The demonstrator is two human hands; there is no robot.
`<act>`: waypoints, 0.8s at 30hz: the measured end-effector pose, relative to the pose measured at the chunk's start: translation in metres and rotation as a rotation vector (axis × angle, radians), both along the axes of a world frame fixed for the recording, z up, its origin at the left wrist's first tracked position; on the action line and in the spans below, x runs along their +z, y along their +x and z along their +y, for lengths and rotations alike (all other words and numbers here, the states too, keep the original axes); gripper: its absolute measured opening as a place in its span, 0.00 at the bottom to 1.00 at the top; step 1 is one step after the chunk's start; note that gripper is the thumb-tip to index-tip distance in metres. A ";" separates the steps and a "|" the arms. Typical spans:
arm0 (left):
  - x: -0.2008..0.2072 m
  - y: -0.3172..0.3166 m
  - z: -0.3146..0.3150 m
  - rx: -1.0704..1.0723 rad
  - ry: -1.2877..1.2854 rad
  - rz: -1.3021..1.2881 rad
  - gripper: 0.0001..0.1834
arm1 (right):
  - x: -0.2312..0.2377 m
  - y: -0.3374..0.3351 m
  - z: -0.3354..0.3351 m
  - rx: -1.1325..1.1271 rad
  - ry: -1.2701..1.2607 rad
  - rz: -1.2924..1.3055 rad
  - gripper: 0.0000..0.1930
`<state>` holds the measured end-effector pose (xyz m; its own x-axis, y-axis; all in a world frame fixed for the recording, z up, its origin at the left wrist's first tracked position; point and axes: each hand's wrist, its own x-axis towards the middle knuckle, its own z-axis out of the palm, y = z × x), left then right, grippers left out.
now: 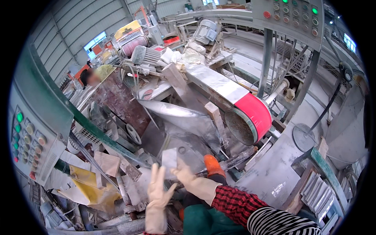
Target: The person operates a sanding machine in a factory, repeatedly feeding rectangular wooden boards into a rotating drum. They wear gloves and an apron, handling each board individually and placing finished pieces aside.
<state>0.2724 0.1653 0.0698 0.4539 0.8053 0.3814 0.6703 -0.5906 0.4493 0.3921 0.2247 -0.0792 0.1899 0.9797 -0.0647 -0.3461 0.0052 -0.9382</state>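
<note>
My right hand (185,174), in a pale cream glove and slightly blurred, is closed at the lower right corner of a small white rectangular tile (169,157). Its fingertips are smeared, so the exact hold is hard to see. My left hand (158,196), gloved alike, is spread with fingers and thumb apart; its fingertips come close to the tile's lower left edge and hold nothing. Below the tile, wet grey sheet metal (188,137) slopes down from the machine. An orange boot (213,165) shows just beyond my right hand.
A belt sander with a red and white belt (256,117) stands ahead to the right. Control panels with buttons (29,137) flank both sides. Grey slats (317,194) are stacked at lower right. Yellow sheeting (92,188) and wooden blocks lie left. Another person (94,76) is at far left.
</note>
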 end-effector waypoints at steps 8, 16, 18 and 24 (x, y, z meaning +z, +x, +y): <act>-0.005 -0.249 -0.092 0.653 0.142 0.376 0.28 | 0.061 0.213 0.043 -0.572 0.037 -0.120 0.44; -0.097 -0.404 -0.248 1.320 -0.028 0.654 0.25 | 0.080 0.346 0.074 -0.735 -0.196 0.051 0.40; -0.083 -0.359 -0.225 1.382 0.081 0.522 0.24 | 0.073 0.357 0.078 -0.819 -0.176 0.029 0.37; -0.078 -0.362 -0.232 1.386 0.163 0.516 0.24 | 0.078 0.377 0.081 -0.097 -0.612 -1.751 0.15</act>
